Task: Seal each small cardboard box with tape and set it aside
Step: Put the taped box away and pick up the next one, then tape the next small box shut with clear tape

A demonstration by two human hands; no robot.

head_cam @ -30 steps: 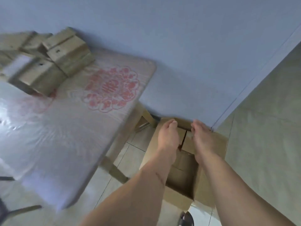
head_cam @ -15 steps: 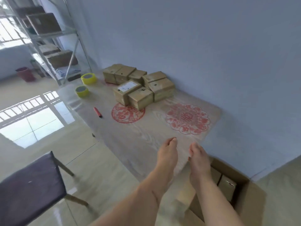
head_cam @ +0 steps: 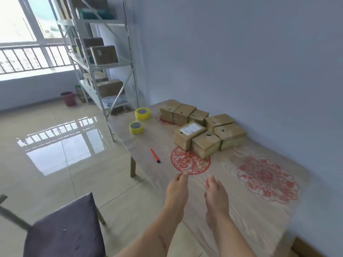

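Several small cardboard boxes [head_cam: 204, 131] are clustered at the far side of the wooden table [head_cam: 241, 210], against the wall; one carries a white label [head_cam: 191, 129]. Two yellow tape rolls [head_cam: 142, 113] [head_cam: 136, 127] stand near the table's left end. A red cutter [head_cam: 155, 155] lies between the rolls and me. My left hand [head_cam: 177, 190] and my right hand [head_cam: 215, 193] hover side by side above the near part of the table, fingers straight and together, holding nothing.
A metal shelf rack [head_cam: 104, 67] with boxes stands beyond the table's left end. A grey-cushioned chair [head_cam: 65, 232] sits at lower left on the glossy tiled floor. A dark red bucket [head_cam: 68, 98] stands under the window. Red paper-cut patterns [head_cam: 267, 177] decorate the tabletop.
My view has swung up and left from the large open carton on the floor to the table. Both hands rose from the carton to above the tabletop, empty throughout.
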